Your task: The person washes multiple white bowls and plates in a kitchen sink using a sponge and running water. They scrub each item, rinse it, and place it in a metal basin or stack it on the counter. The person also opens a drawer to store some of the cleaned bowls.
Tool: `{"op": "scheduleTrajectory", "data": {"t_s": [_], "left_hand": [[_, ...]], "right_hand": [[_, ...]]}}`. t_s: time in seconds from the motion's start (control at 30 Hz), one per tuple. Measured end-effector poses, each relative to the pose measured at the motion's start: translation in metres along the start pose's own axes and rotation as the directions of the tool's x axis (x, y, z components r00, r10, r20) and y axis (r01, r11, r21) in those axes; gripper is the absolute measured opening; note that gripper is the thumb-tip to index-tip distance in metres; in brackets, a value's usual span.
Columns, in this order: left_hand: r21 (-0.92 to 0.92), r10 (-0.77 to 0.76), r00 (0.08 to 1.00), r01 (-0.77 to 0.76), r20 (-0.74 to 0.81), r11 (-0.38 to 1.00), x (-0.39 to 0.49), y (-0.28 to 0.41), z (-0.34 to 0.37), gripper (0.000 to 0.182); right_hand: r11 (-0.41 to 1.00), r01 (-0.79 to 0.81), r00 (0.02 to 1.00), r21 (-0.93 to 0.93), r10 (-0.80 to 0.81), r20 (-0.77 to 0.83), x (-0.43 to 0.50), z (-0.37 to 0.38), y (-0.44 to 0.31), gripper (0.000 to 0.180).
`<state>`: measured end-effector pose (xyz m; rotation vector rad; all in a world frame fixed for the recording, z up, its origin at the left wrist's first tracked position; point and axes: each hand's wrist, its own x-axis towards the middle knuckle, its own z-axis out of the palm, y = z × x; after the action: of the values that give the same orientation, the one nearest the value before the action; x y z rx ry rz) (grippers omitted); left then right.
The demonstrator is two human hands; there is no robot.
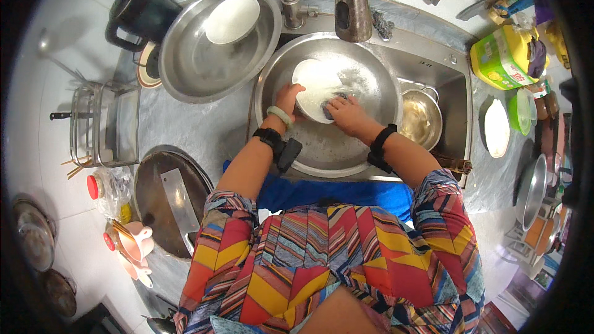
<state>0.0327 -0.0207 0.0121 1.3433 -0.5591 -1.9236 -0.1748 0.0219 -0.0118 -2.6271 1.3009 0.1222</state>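
A white oval dish [312,84] is tilted inside a large stainless steel basin [320,157] set over the sink. My left hand [288,102] grips the dish by its left edge; a pale green bangle circles that wrist. With its fingers bent over a dark scouring pad [335,102], my right hand [347,113] presses on the right side of the dish. Above the basin hangs a metal faucet head [353,14]. To the upper left, a second steel basin [209,72] holds another white dish [233,19].
A metal pot [421,118] stands in the sink at the right. Beyond lie a white oval dish [496,128] and a yellow-green jug [503,58]. On the left are a black kettle [139,16], a wire rack [104,123] and a cleaver [178,202] on a round board [153,195].
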Motion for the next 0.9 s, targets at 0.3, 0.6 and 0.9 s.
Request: {"op": "scheduleTrajectory", "data": {"t_s": [0.3,0.6,0.9], "left_hand": [[-0.077,0.159,0.977,-0.172,-0.144,0.982,0.009,-0.033,0.01,0.06],[0.022,-0.078,0.995,0.08,-0.059,0.997,0.002,-0.006,0.008,0.063],[0.12,0.232,0.937,-0.207,-0.261,0.971,0.017,-0.039,0.021,0.051]], "right_hand": [[0.57,-0.268,0.957,0.777,0.067,0.281,0.046,-0.025,-0.038,0.029],[0.993,0.094,0.996,-0.066,-0.093,0.006,-0.001,0.004,0.005,0.035],[0.454,-0.227,0.974,0.861,0.097,0.206,0.045,-0.019,-0.035,0.039]]}}
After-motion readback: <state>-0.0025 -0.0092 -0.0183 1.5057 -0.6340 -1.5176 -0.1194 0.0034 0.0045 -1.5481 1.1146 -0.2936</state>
